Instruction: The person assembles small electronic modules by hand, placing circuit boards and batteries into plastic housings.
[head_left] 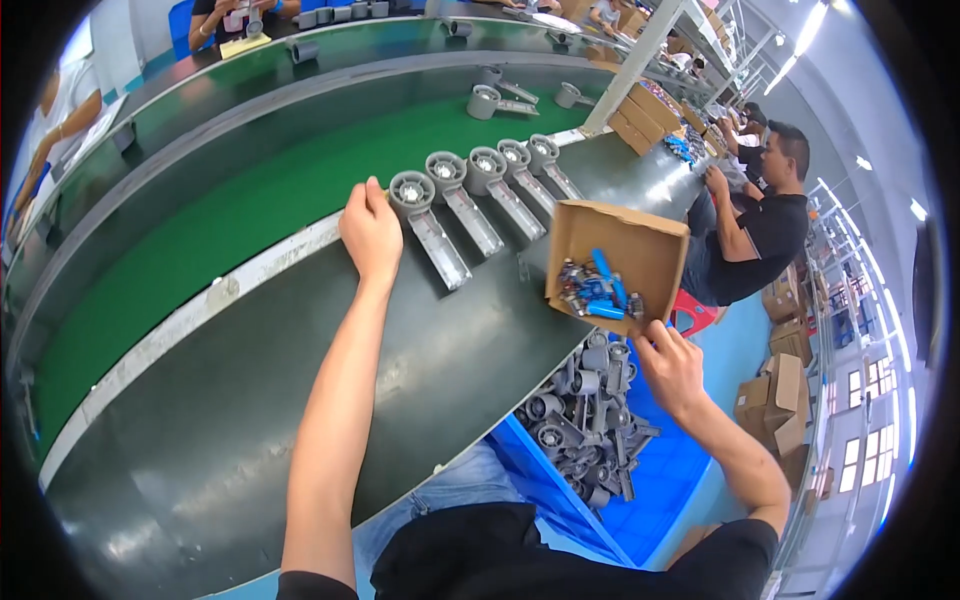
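Note:
My right hand [672, 368] grips the near edge of a shallow open cardboard box [655, 250]. The box is tilted over the dark workbench edge, with blue cylindrical parts [606, 285] and small metal pieces with wires gathered inside. My left hand [372, 232] is at the bench's far rail, fingers drawn together, right beside the leftmost grey plastic housing [438, 250]; whatever its fingers hold, if anything, is hidden. Several such housings, each with a round fan-like head and a long open handle, lie in a slanted row to its right, heads toward the rail.
A green conveyor belt [250, 185] runs beyond the rail, carrying a few more housings [485, 102]. Below the bench, a blue bin [640, 500] holds a heap of grey housings [590, 420]. A co-worker in black [770, 225] sits at the right; cartons [775, 395] stand behind.

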